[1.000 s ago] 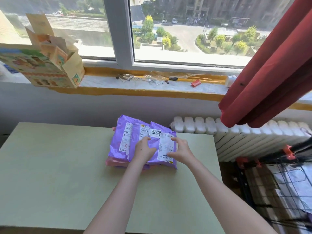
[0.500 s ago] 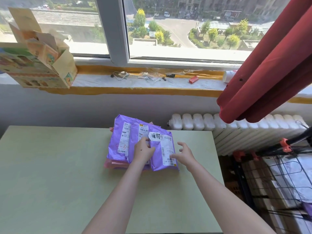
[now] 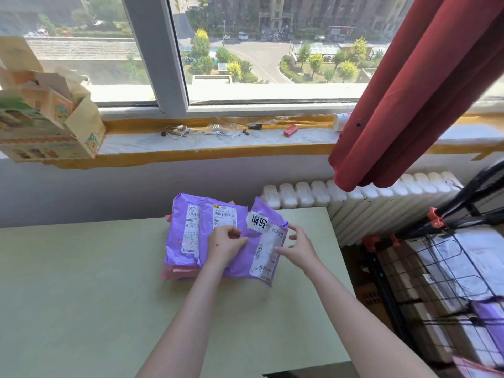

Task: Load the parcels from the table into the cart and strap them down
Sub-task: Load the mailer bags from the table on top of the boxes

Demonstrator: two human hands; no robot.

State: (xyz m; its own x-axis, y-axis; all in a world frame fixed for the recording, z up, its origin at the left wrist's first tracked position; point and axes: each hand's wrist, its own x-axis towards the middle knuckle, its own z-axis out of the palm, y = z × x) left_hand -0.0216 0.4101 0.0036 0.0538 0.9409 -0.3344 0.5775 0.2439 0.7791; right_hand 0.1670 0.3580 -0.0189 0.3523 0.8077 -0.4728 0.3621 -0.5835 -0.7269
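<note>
Tabletop (image 3: 81, 282): purple parcel (image 3: 263, 255) between left fingers (image 3: 231, 233) and right fingers (image 3: 296, 231).

Printed "712 10" on white label (image 3: 193, 213) of left purple plastic mailer bag (image 3: 180, 241), red handwritten "3" below; two black Chinese characters on white sticker (image 3: 257, 221) of right purple mailer bag (image 3: 245, 261).
</note>
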